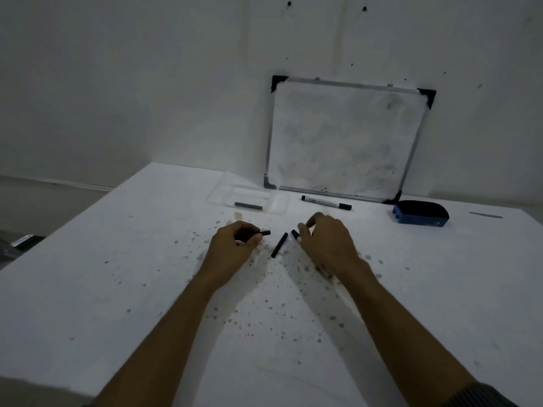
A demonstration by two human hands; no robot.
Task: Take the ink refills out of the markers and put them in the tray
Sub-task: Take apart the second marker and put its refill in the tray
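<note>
My left hand (235, 245) is closed around a dark marker part (258, 233) whose tip pokes out to the right. My right hand (326, 242) pinches a short black piece (295, 234) at its fingertips. Between the two hands a black ink refill (279, 245) lies loose on the table, tilted. Farther back stands a clear plastic tray (223, 190) with one grey refill (248, 205) inside. A whole marker (326, 202) with a white body and black ends lies to the right of the tray.
A small whiteboard (343, 139) leans on the wall behind the marker. A blue eraser (420, 214) sits at the right. The white table (117, 289) is speckled with ink stains; its left edge runs diagonally. A thin grey strip (484, 215) lies far right.
</note>
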